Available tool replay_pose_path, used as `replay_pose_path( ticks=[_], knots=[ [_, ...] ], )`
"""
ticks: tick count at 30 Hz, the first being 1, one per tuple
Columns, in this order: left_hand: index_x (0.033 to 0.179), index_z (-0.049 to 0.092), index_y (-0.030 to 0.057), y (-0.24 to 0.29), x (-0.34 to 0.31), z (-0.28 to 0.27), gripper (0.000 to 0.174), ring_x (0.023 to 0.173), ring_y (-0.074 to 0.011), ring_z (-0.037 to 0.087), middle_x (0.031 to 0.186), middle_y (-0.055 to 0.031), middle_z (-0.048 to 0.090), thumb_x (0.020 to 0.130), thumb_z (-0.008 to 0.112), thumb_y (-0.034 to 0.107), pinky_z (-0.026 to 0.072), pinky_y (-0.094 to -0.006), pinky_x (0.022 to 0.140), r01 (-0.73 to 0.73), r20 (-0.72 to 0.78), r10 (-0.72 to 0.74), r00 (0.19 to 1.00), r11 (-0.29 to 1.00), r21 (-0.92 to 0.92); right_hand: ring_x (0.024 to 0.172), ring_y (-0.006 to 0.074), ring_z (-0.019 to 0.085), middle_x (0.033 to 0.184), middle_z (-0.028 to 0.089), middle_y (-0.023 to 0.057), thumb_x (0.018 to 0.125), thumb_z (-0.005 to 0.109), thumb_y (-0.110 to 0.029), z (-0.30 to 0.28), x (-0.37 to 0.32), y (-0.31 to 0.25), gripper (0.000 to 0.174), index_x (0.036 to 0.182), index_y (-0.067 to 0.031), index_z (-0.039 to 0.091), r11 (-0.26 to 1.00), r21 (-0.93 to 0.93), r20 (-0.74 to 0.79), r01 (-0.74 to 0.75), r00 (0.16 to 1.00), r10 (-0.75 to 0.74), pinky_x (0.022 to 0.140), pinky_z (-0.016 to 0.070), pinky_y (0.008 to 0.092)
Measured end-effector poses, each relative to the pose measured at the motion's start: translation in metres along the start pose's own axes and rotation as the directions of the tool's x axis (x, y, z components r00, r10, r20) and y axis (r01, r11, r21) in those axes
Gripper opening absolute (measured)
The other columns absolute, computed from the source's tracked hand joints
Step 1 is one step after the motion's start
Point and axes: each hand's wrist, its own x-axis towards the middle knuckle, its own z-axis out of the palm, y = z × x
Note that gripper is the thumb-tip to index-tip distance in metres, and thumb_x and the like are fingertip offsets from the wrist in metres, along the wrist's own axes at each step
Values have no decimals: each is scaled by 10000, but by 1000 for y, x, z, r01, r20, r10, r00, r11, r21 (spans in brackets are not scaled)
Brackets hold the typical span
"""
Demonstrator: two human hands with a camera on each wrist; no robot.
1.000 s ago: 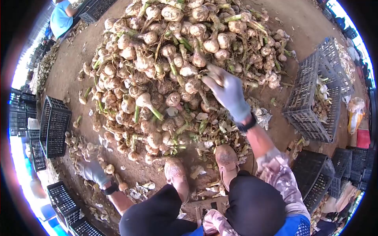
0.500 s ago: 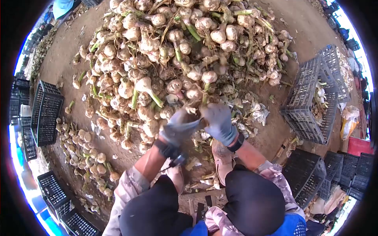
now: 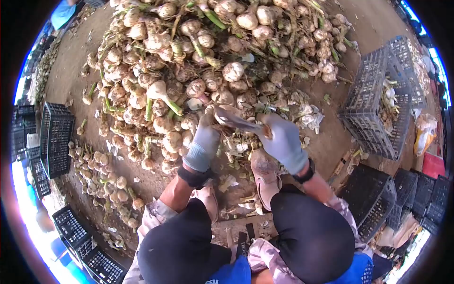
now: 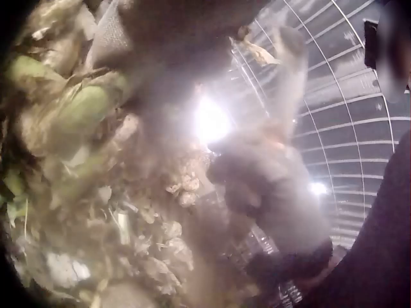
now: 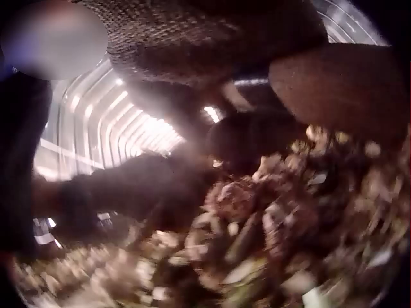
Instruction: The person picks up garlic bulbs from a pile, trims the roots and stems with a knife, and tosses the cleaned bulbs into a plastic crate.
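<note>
A large heap of garlic bulbs with stems and roots (image 3: 156, 90) lies in front of me. My gloved left hand (image 3: 204, 144) is at the heap's near edge, its fingers curled at a garlic bulb (image 3: 226, 115) partly hidden by blur. My gloved right hand (image 3: 285, 143) grips the brown handle of a knife (image 3: 246, 125), whose blurred blade points left, toward the left hand. Both wrist views are dim and blurred; the left one shows the right glove (image 4: 276, 192) over trimmings, and the right one shows glove fabric (image 5: 205, 38) close up.
Trimmed garlic bulbs (image 3: 106, 177) lie on the ground at the left. Black plastic crates (image 3: 57, 139) stand along that side, with a grey crate (image 3: 373, 111) holding scraps at the right and more crates (image 3: 366, 194) nearer. My shoes (image 3: 265, 177) stand among peelings.
The left hand has come from the small group of bulbs at the left to the heap's near edge. The right hand has drawn back from the heap, and the knife now shows between the hands.
</note>
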Motion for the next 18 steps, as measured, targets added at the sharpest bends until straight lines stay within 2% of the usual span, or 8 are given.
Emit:
replay_pose_path(
  ticks=[1,3,4,6,10,13,17,18],
  knots=[
    [906,627,12,5,-3,9,263,830,-266,605,860,-129,646,679,526,-73,477,-321,813,322,-24,-387,922,799,-508,590,307,586,786,598,122,673,665,-87,-3,4,1,211,864,-56,582,1000,-5,-4,-15,1000,15,519,467,371],
    [935,623,22,9,-6,12,264,840,-288,603,890,-137,640,699,531,-50,482,-324,795,317,-24,-330,944,922,-222,572,297,579,730,565,102,612,673,-74,-4,11,-3,251,838,-58,567,987,-119,51,105,994,-99,509,460,382],
    [1010,585,18,4,-6,6,292,846,-255,606,932,-125,632,734,523,-51,486,-315,775,31,120,-53,991,984,178,565,287,576,692,535,90,565,676,-79,-8,13,-9,273,804,-55,547,975,-176,84,132,989,-119,503,455,386],
    [1076,551,-9,-4,-12,6,306,838,-217,613,1006,-113,628,772,534,-37,494,-322,736,-332,301,170,938,686,648,597,293,580,721,554,95,583,689,-102,-6,11,-10,300,852,-64,561,976,-176,146,130,984,-105,524,452,390],
    [1120,528,-12,-13,-18,28,336,820,-218,611,945,-106,629,784,541,-21,491,-315,713,191,-24,-207,978,938,-288,621,293,585,743,564,90,595,698,-127,-5,7,-17,301,854,-68,556,975,-168,234,144,967,-102,541,451,393],
    [1185,467,-16,-24,-28,11,363,819,-186,604,904,-92,624,826,518,-18,490,-297,712,35,202,-75,977,980,195,602,294,579,723,560,82,591,695,-117,9,-1,-3,324,888,-68,574,965,-210,172,156,978,-121,525,447,401],
    [1112,536,-14,-8,-31,20,306,827,-163,588,883,-87,621,811,491,-41,481,-286,705,393,80,-385,919,896,-206,586,296,583,725,585,86,611,678,-112,12,-3,8,313,906,-55,591,964,-195,174,180,974,-147,509,451,404],
    [1069,570,-4,-14,-32,12,276,830,-157,580,876,-80,618,809,487,-43,479,-277,706,184,242,-232,942,961,205,590,296,588,719,594,100,637,663,-108,15,-4,12,287,913,-57,601,972,-116,109,204,975,-191,508,453,403]
  ],
)
